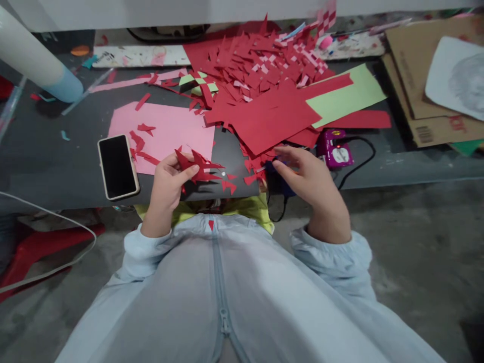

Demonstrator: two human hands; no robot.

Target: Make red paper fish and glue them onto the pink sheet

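Between the thumb and fingers of my left hand [169,180] are spiky cut pieces of red paper [199,165], above the dark table's near edge. My right hand [305,171] hovers over the edge further right, thumb and fingers apart, with nothing visible between them. Partly hidden beneath it is a dark blue object [286,188]. Small red scraps [229,186] lie between the hands. Beyond them, a large red paper sheet [272,118] lies before a heap of red cuttings [260,60]. A pink sheet [166,126] with red scraps lies behind my left hand.
A phone [118,167] lies at the left near edge. To the right are a purple device [336,149] with a black cable, a pale green sheet [350,98] and cardboard [419,65]. A white-and-blue cylinder [41,55] leans in at the upper left.
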